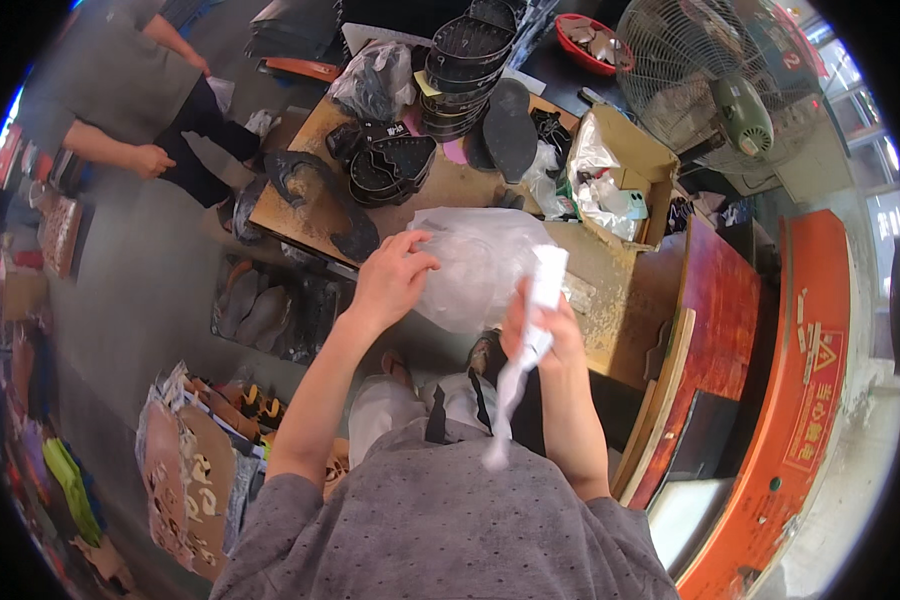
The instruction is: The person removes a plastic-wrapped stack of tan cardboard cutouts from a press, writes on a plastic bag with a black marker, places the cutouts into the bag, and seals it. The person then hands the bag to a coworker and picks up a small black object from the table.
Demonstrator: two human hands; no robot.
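Observation:
My left hand (pixel 398 278) reaches to the left edge of a cloudy clear plastic bag (pixel 475 262). Its fingers are apart and slightly bent, with the fingertips at the plastic. The bag is puffed out and lies at the near edge of the workbench (pixel 460 196); I cannot make out anything inside it. My right hand (pixel 550 335) is closed around a folded white strip (pixel 548 275), which looks like paper or thin film. The strip's upper end stands above my fist, and a crumpled tail hangs down toward my shirt.
Stacked black perforated trays (pixel 467 55), black shaped pieces (pixel 511 130) and an open cardboard box (pixel 650 185) stand on the bench. A fan (pixel 740 115) is at the far right, beside a red basket (pixel 588 45). Another person (pixel 130 100) stands at left. Bagged cut pieces (pixel 195 470) lie lower left.

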